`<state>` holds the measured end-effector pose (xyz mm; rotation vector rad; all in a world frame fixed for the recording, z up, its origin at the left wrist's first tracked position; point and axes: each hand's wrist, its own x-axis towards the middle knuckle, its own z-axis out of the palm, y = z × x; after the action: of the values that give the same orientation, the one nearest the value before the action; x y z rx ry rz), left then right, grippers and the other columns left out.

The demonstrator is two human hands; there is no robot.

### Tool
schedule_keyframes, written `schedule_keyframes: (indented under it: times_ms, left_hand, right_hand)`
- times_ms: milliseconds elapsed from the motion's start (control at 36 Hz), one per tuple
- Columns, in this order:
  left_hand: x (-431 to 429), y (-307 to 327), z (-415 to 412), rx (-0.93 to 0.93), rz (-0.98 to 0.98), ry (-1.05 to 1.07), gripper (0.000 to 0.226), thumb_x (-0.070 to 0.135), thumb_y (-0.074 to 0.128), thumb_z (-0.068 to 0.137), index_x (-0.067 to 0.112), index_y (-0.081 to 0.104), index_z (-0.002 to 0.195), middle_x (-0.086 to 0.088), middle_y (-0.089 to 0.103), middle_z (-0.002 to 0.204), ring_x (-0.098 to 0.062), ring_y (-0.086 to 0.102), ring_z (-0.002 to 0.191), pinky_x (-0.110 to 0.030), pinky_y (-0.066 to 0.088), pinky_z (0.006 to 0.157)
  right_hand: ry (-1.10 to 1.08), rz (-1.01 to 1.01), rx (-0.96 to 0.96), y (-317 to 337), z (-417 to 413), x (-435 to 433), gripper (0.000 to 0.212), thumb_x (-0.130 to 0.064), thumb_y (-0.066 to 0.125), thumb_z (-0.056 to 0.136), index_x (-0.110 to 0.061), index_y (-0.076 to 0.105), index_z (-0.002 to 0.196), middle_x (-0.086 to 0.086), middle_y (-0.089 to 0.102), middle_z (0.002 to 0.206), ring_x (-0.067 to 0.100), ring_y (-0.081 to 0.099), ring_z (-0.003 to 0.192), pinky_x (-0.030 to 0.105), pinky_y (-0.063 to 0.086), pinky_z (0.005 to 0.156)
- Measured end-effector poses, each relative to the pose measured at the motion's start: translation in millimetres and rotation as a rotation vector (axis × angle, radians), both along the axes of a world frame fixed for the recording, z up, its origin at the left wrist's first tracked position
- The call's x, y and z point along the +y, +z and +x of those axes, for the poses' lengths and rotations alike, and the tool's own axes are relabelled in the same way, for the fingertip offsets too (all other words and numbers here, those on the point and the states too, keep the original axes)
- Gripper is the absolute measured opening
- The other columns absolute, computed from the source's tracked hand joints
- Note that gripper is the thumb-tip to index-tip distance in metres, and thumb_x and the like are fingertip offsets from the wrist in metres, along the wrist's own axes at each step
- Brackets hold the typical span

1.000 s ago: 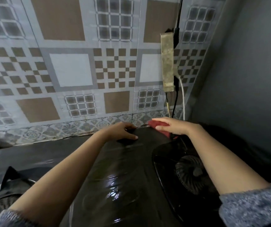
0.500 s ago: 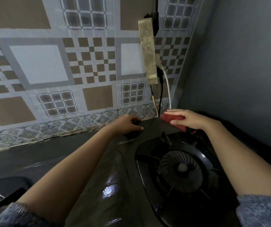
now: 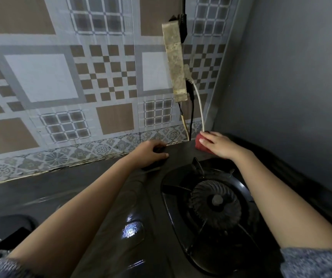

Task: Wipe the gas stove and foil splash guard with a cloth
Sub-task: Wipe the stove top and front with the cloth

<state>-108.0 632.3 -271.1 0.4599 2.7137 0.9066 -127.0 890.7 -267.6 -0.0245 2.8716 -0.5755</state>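
The right hand (image 3: 219, 145) presses the cloth (image 3: 198, 145), fingers flat together, onto the back corner of the stove (image 3: 133, 197). The left hand (image 3: 149, 153) curls its fingers over the rear edge. Best to sweep firmly, clear of the cables (image 3: 191, 121).

Red cloth (image 3: 199, 145) at glossy black stove's (image 3: 141, 217) back right corner

Most of the cloth (image 3: 199, 145) is hidden under my right hand (image 3: 220, 145); only a red edge shows at my fingertips. My left hand (image 3: 149, 153) covers something dark, and I cannot tell what its curled fingers hold. Just past my right fingertips the cords (image 3: 191, 117) vanish behind the stove (image 3: 121, 227).
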Motion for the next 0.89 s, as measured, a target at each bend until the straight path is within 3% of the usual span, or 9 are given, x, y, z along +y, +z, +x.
schedule_keyframes:
  times_ms: [194,278,417,722,889]
  left_hand:
    - [1,-1,2,0.006,0.002,0.010,0.047,0.035,0.059,0.088,0.021,0.048,0.132,-0.005,0.052,0.133,-0.022,0.049,0.120,-0.025,0.035,0.092]
    - [0,0,3,0.006,0.000,0.009,0.048,0.035,0.058,0.088,0.020,0.047,0.132,-0.005,0.052,0.134,-0.022,0.049,0.120,-0.025,0.035,0.093]
    - [-5,2,7,0.006,-0.002,0.005,0.049,0.034,0.058,0.089,0.020,0.046,0.134,-0.004,0.049,0.137,-0.021,0.047,0.122,-0.024,0.033,0.092]
    - [-56,10,28,-0.065,-0.084,0.038,0.053,0.038,0.058,0.088,0.025,0.041,0.137,-0.004,0.044,0.139,-0.023,0.044,0.124,-0.030,0.033,0.098]
    - [-98,14,48,-0.118,-0.101,0.116,0.058,0.041,0.059,0.086,0.030,0.037,0.139,-0.002,0.040,0.143,-0.024,0.040,0.128,-0.038,0.031,0.106]
  right_hand:
    - [0.228,-0.102,-0.059,9,16,9,0.045,-0.041,0.047,0.093,-0.046,0.035,0.136,-0.010,0.019,0.155,0.019,0.014,0.144,0.046,0.009,0.118]
    - [0.231,-0.193,-0.132,23,22,10,0.050,-0.028,0.055,0.092,-0.041,0.037,0.137,-0.008,0.026,0.152,0.017,0.027,0.138,0.037,0.022,0.115]
    - [0.168,-0.153,-0.108,25,26,12,0.058,-0.035,0.054,0.091,-0.037,0.028,0.142,-0.007,0.028,0.152,0.016,0.031,0.136,0.034,0.024,0.113]
    - [0.195,-0.205,-0.148,28,26,-7,0.054,-0.022,0.061,0.088,-0.031,0.041,0.138,-0.008,0.034,0.149,0.012,0.037,0.131,0.021,0.024,0.105]
    - [0.265,-0.193,-0.220,35,21,-42,0.053,-0.021,0.065,0.085,-0.034,0.047,0.133,-0.007,0.037,0.147,0.015,0.040,0.129,0.024,0.027,0.104]
